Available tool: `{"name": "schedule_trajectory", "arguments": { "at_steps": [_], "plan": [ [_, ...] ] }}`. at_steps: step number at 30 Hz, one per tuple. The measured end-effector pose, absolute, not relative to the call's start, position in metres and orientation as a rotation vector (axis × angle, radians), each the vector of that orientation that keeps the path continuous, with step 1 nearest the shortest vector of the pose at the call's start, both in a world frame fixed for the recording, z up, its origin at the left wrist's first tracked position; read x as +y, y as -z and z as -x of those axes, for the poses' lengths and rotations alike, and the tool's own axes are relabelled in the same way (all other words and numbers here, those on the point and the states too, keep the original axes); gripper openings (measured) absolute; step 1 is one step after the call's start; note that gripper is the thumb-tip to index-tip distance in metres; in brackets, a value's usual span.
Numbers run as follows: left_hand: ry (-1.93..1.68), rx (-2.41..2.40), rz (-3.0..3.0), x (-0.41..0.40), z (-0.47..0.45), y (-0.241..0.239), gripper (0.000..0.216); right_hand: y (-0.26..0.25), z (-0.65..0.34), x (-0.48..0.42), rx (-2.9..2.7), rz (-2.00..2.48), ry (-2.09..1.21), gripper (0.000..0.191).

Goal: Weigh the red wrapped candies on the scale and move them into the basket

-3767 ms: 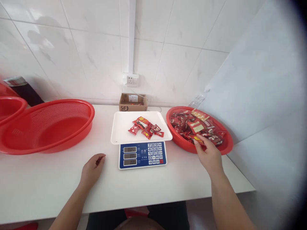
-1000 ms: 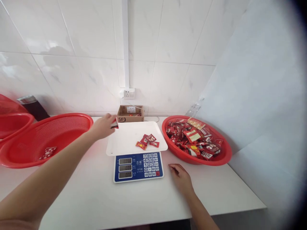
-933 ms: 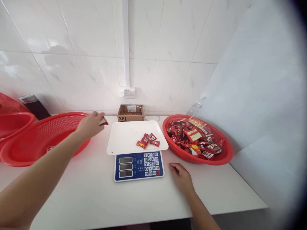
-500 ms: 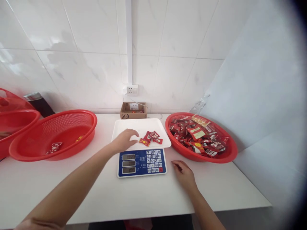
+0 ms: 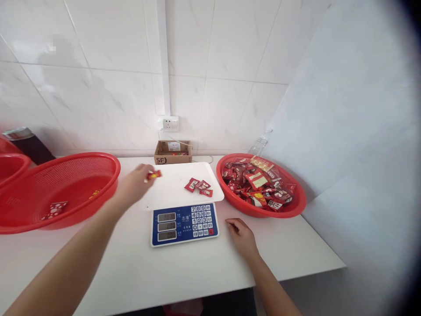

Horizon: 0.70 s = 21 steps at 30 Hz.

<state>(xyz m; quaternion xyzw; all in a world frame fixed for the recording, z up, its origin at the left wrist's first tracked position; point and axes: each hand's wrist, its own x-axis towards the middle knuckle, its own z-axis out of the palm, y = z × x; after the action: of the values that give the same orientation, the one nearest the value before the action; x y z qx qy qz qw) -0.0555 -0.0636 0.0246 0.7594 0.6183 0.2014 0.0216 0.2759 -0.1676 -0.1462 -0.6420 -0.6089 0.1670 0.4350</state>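
Between the fingertips of my left hand (image 5: 136, 184) is a small red-and-yellow candy packet (image 5: 154, 175), held over the left side of the white weighing tray (image 5: 167, 193). Several dark red candy packets (image 5: 198, 186) lie loosely together on the tray's right half. In front of the tray is the scale's blue panel (image 5: 184, 224), with number keys and three displays whose digits are hard to read. My right hand (image 5: 242, 237) rests on the table just right of the panel, fingers curled in, with nothing seen in them.
A red basket (image 5: 296, 213) heaped with red packets stands at the right, against a pale partition. At the left, another red basket (image 5: 82, 159) contains a few packets. Behind the scale sits a cardboard box (image 5: 161, 160). A dark bottle (image 5: 29, 145) stands at the far left.
My left hand has taken the red-and-yellow packet from the group on the tray and moved left with it. My right hand stays on the table. The view has turned slightly right.
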Motion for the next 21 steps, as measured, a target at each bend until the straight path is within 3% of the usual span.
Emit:
{"name": "schedule_trajectory", "arguments": {
  "at_steps": [3, 6, 11, 15, 21],
  "plan": [
    [-0.656, 2.393, -2.103, -0.064, 0.116, -0.039, 0.032, 0.148, -0.276, -0.167, -1.523, 1.593, -0.409, 0.021],
    [-0.603, 2.518, -2.018, -0.063, 0.148, -0.037, 0.043, 0.148, -0.275, -0.168, -1.511, 1.593, -0.410, 0.023],
    [-0.698, 2.041, -2.227, -0.058, 0.095, -0.011, 0.036, 0.114, -0.260, -0.164, -1.471, 1.515, -0.223, 0.030],
    [-0.617, 1.516, -2.466, -0.057, 0.011, 0.008, 0.035, 0.064, -0.233, -0.133, -1.746, 1.381, -0.134, 0.031],
    [-0.529, 1.426, -2.562, -0.049, -0.049, 0.023, 0.025, 0.035, -0.204, -0.081, -2.091, 1.534, -0.207, 0.036]
  ]
}}
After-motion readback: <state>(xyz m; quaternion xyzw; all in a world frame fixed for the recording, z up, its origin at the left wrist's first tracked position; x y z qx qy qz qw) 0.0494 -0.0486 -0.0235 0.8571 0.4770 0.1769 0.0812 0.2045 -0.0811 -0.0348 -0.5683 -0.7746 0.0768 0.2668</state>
